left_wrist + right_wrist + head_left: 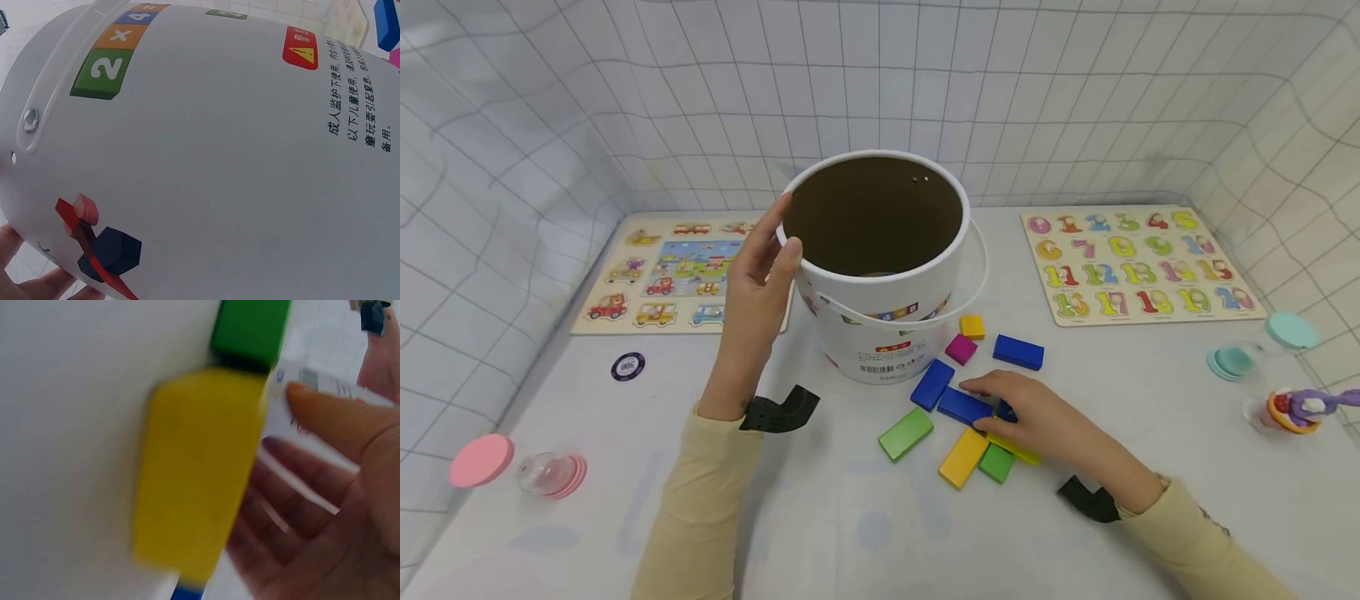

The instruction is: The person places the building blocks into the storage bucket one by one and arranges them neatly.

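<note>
A white bucket [831, 329] with printed labels and a white handle stands in the middle of the head view. At its left rim my left hand [756, 292] grips the edge, thumb over the rim. My right hand [1037, 412] is low over the wooden blocks, thumb and fingers apart around one end of a blue block [961, 407]. Partly under this hand lie a yellow block [1021, 450] and a green block [997, 463]. The right wrist view shows the yellow block [194, 475] close up, beside the spread thumb and fingers.
Near the bucket lie a light green block [906, 433], a magenta block [961, 349] and several others. A vehicle puzzle board [647, 287] is behind left, a number puzzle board [1135, 267] behind right. Small toy cups [1232, 362] stand at the right.
</note>
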Available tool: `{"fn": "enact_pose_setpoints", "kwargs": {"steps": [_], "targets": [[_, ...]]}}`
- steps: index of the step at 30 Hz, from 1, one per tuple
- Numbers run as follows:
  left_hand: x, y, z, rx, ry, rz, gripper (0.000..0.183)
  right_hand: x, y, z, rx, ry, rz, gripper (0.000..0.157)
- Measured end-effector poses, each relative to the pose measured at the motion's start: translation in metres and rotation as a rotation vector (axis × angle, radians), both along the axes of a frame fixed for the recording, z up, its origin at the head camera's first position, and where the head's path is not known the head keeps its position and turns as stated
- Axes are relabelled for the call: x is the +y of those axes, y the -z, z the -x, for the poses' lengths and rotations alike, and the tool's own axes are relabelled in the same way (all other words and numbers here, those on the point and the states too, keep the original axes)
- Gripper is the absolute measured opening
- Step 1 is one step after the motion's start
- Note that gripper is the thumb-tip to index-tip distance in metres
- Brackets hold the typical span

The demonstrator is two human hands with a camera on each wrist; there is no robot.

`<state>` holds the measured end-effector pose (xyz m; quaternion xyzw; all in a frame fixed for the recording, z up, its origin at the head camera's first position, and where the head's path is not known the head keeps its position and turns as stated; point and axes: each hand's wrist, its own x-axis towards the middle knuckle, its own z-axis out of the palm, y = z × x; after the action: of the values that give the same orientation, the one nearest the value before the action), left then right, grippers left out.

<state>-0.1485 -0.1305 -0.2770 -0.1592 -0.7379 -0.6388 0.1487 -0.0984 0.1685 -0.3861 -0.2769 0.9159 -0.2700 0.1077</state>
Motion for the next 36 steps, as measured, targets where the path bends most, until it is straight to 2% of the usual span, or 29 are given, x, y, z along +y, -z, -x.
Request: {"fn": "enact_pose_setpoints", "kwargs": {"steps": [8, 12, 15, 18, 20, 22, 24, 26, 30, 33, 36], "targets": [[0.0, -0.001, 0.001, -0.001, 0.007, -0.011, 0.048, -0.022, 0.001, 0.007, 0.073, 0.044, -0.18, 0.043], [0.001, -0.003, 0.002, 0.007, 0.03, -0.033, 0.048, -0.021, -0.004, 0.007, 0.061, 0.02, -0.166, 0.039], [0.001, -0.003, 0.002, 0.012, 0.034, -0.031, 0.048, -0.017, -0.021, 0.004, 0.003, -0.03, -0.085, 0.037], [0.0, -0.004, 0.002, 0.016, 0.024, -0.016, 0.048, -0.015, -0.054, 0.001, 0.006, -0.087, 0.076, 0.039], [-0.001, -0.004, 0.002, 0.021, 0.017, -0.011, 0.048, -0.015, -0.082, 0.001, 0.073, -0.123, 0.223, 0.041], [-0.002, -0.004, 0.002, 0.022, 0.015, -0.012, 0.048, -0.019, -0.108, 0.005, 0.195, -0.146, 0.355, 0.045], [-0.003, -0.003, 0.002, 0.02, 0.015, -0.014, 0.048, -0.025, -0.129, 0.014, 0.289, -0.136, 0.461, 0.048], [-0.004, -0.002, 0.002, 0.016, 0.018, -0.017, 0.048, -0.035, -0.143, 0.027, 0.315, -0.102, 0.538, 0.049], [-0.004, 0.003, 0.002, 0.013, 0.022, -0.019, 0.048, -0.055, -0.151, 0.057, 0.238, -0.011, 0.583, 0.042], [-0.003, 0.004, 0.002, 0.024, 0.027, -0.017, 0.047, -0.064, -0.149, 0.072, 0.228, 0.035, 0.512, 0.04], [-0.003, 0.004, 0.002, 0.035, 0.027, -0.012, 0.047, -0.068, -0.147, 0.078, 0.264, 0.055, 0.437, 0.04]]}}
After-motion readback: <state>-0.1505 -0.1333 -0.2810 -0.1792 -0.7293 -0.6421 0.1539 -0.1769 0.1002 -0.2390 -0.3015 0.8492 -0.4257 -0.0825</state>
